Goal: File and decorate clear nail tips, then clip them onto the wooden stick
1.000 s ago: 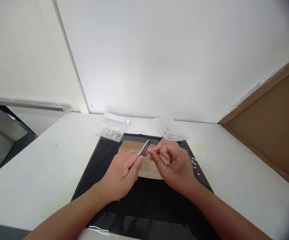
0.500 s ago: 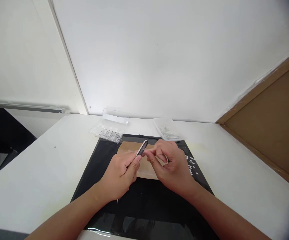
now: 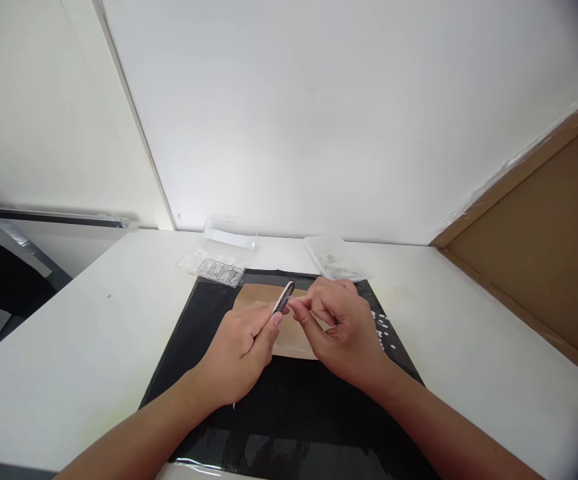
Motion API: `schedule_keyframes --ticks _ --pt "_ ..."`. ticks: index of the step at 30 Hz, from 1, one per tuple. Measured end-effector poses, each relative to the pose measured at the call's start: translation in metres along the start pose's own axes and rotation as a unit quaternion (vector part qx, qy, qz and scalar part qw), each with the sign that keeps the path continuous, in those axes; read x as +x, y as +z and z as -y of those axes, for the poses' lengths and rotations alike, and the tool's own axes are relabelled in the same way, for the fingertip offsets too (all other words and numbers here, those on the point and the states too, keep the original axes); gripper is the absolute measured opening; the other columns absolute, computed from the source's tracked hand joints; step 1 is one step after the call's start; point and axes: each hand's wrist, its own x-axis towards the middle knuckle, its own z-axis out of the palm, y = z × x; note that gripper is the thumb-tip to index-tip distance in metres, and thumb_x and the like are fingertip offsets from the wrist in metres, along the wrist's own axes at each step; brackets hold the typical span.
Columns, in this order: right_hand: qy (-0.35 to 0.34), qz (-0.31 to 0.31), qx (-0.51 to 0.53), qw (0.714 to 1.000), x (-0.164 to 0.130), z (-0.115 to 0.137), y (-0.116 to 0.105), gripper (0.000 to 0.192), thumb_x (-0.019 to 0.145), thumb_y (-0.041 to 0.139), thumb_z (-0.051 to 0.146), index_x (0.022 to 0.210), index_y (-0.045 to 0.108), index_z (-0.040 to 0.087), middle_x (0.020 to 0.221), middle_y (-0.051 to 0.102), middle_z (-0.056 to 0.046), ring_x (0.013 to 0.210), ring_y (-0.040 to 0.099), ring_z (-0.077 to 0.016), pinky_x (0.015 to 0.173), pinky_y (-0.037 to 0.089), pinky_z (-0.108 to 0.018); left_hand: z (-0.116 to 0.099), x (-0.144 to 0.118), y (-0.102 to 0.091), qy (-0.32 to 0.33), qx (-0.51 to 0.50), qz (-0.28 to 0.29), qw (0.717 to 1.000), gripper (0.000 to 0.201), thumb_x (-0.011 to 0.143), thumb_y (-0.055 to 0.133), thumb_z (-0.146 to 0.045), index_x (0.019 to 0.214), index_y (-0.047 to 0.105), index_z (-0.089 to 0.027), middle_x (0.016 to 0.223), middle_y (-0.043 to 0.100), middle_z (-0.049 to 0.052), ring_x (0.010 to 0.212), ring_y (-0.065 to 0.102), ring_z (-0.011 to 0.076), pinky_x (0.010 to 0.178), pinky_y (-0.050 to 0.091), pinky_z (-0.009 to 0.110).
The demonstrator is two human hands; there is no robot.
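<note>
My left hand is closed around a thin, dark object with a pale edge, which tilts up above the thumb. What kind of object it is cannot be made out. Close against its right side, my right hand has thumb and forefinger pinched together; anything between the tips is too small to name. Both hands are over a brown sheet on a black mat. Small white pieces lie scattered on the mat, right of my right hand.
Clear plastic packaging with black printing lies at the mat's back left corner. A translucent tray with small items stands at the back right. Behind the white table is a white wall, with a brown-framed panel at right.
Both hands stay almost in place around the dark object. At the far left edge, the dark shape beyond the table has shifted. The camera view has moved very slightly.
</note>
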Motion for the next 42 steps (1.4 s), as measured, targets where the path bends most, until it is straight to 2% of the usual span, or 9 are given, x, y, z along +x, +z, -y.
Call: schedule_keyframes --ticks 3,12,17,28,33,39,42 --pt "-0.012 0.024 0.008 1.0 0.0003 0.0009 -0.0003 0.048 0.099 0.062 0.026 0.069 0.024 0.021 0.059 0.048 0.006 0.058 0.046 -0.0126 0.071 0.034 -0.037 -0.0001 -0.0001 0.0002 -0.008 -0.004 0.004 1.0 0.041 0.11 0.036 -0.036 0.072 0.043 -0.021 0.05 0.046 -0.007 0.042 0.043 0.009 0.05 0.038 0.023" --pt "0.0 0.019 0.036 0.999 0.001 -0.0027 0.0022 0.048 0.099 0.063 0.027 0.071 0.025 0.022 0.063 0.052 0.006 0.061 0.049 -0.0123 0.074 0.034 -0.036 0.0042 0.0003 0.0014 -0.033 -0.029 0.003 0.999 0.042 0.11 0.036 -0.04 0.074 0.044 -0.02 0.049 0.046 -0.007 0.042 0.042 0.009 0.051 0.038 0.023" --pt "0.012 0.032 0.058 0.998 0.0009 -0.0051 0.0025 0.048 0.1 0.062 0.028 0.07 0.025 0.022 0.065 0.057 0.004 0.063 0.052 -0.0134 0.075 0.035 -0.037 0.0068 -0.0002 0.0023 -0.024 -0.028 0.004 0.999 0.041 0.111 0.036 -0.04 0.075 0.044 -0.02 0.051 0.044 -0.007 0.042 0.041 0.0081 0.049 0.036 0.022" --pt "-0.003 0.023 0.063 0.998 0.0002 -0.0081 0.0031 0.047 0.099 0.063 0.025 0.071 0.026 0.021 0.065 0.054 0.006 0.063 0.051 -0.0115 0.074 0.034 -0.035 0.0066 0.0005 0.0022 -0.022 -0.012 0.01 1.0 0.037 0.111 0.036 -0.038 0.082 0.051 -0.019 0.051 0.045 -0.008 0.041 0.04 0.0078 0.05 0.037 0.022" --pt "-0.023 0.016 0.036 0.999 0.001 -0.0087 0.0011 0.047 0.099 0.064 0.023 0.071 0.026 0.021 0.065 0.052 0.007 0.062 0.05 -0.0109 0.073 0.033 -0.035 0.0071 0.0002 0.0021 -0.003 0.005 0.004 1.0 0.037 0.11 0.037 -0.036 0.08 0.05 -0.019 0.054 0.046 -0.007 0.043 0.041 0.0083 0.051 0.037 0.023" --pt "-0.039 0.012 0.018 0.999 0.0013 -0.0087 -0.0008 0.046 0.098 0.064 0.02 0.072 0.026 0.02 0.066 0.051 0.007 0.063 0.05 -0.0098 0.073 0.032 -0.034 0.0063 -0.0001 0.0018 0.001 0.0 0.007 1.0 0.034 0.111 0.037 -0.036 0.094 0.061 -0.019 0.062 0.047 -0.006 0.047 0.043 0.0094 0.053 0.038 0.023" --pt "-0.043 0.014 0.016 0.999 0.0007 -0.0085 -0.0003 0.046 0.098 0.065 0.019 0.072 0.026 0.02 0.066 0.051 0.007 0.063 0.05 -0.0095 0.073 0.032 -0.034 0.0053 0.0006 0.0017 0.003 0.001 0.007 1.0 0.035 0.111 0.037 -0.036 0.094 0.062 -0.018 0.063 0.048 -0.005 0.049 0.044 0.0097 0.054 0.039 0.023"
